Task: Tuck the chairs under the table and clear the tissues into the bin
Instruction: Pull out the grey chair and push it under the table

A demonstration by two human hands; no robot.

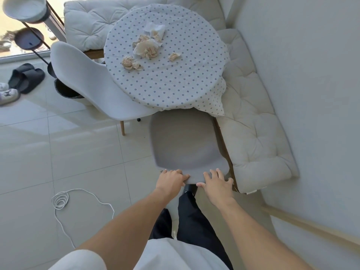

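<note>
A round table (pixel 175 90) under a dotted white cloth stands ahead of me. Several crumpled beige and white tissues (pixel 148 47) lie on its far half. A grey chair (pixel 185 145) faces the table right in front of me, its front edge under the hanging cloth. My left hand (pixel 171 179) grips the top of its backrest, and my right hand (pixel 216 183) rests on the same edge with fingers spread. A white chair (pixel 91 80) stands at the table's left, its seat partly under the cloth. A dark bin (pixel 66 90) is half hidden behind the white chair.
A cushioned bench (pixel 253 121) wraps around the table's right and far sides along the wall. A coiled white cable (pixel 62 199) lies on the tiled floor at left. Dark slippers (pixel 25 76) and a metal rack with bowls (pixel 27 26) stand at far left.
</note>
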